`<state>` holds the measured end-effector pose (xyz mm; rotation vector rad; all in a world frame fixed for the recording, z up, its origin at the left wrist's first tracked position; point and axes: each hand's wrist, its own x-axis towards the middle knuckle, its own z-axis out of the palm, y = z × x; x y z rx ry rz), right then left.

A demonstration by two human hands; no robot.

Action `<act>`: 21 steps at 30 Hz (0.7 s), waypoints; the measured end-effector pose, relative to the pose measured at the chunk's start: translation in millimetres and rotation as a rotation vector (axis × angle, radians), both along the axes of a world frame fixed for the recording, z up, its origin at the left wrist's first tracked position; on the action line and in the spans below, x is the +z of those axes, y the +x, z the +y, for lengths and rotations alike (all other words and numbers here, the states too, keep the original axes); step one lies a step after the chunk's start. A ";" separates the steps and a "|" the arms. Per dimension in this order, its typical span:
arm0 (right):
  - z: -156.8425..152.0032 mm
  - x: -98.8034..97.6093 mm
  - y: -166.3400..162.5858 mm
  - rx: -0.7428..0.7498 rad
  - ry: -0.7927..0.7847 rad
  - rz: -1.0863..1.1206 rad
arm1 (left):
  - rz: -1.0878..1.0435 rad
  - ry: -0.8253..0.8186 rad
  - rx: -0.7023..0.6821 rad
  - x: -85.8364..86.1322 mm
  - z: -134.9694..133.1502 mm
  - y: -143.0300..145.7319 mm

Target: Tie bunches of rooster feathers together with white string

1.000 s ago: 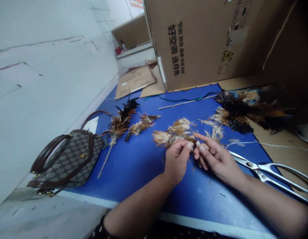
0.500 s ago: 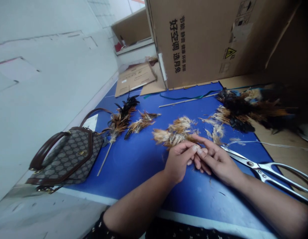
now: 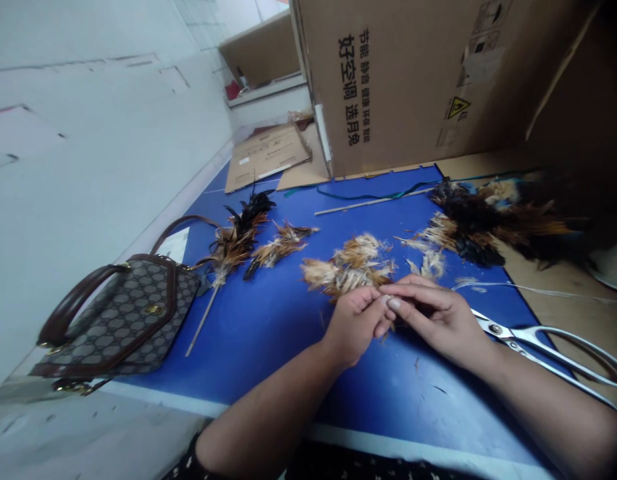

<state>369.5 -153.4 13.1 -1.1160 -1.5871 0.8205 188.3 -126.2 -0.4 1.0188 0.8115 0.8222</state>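
Note:
My left hand (image 3: 353, 321) and my right hand (image 3: 441, 320) meet fingertip to fingertip, thumbs side by side, above the blue table (image 3: 268, 333). Both are closed in a pinch. What lies between the fingertips is hidden; a small brownish wisp shows just under them. Right behind my hands is a pile of tan and brown feathers (image 3: 361, 257). A smaller feather bunch (image 3: 278, 248) lies to its left. Farther left is a stick with black and brown feathers (image 3: 238, 233) on its upper part. Scissors (image 3: 513, 337) with silver handles lie beside my right forearm, blades partly covered.
A patterned handbag (image 3: 123, 313) stands at the left edge. Dark and brown feathers (image 3: 473, 227) are heaped at the right. A thin stick (image 3: 358, 205) with green ribbon lies at the back, before a large cardboard box (image 3: 403, 87). Flat cardboard (image 3: 268, 157) lies back left.
The fingers of my right hand have shifted and curled in closer against my left fingertips. The whole view has moved slightly; the things on the table stay put.

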 end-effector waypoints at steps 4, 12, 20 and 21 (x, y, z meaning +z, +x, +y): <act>0.7 -3.6 1.0 -0.018 0.021 0.053 | 0.004 -0.063 -0.021 3.3 2.0 -3.3; -0.3 6.5 -1.7 -0.022 0.044 -0.007 | 0.015 -0.100 -0.116 9.1 3.0 -5.1; -5.4 -12.4 -7.1 -0.134 0.201 -0.048 | 0.103 0.034 -0.002 1.2 0.6 -6.3; -5.8 -15.2 -7.3 -0.134 0.222 -0.065 | 0.086 0.028 0.005 -0.4 -0.1 -5.9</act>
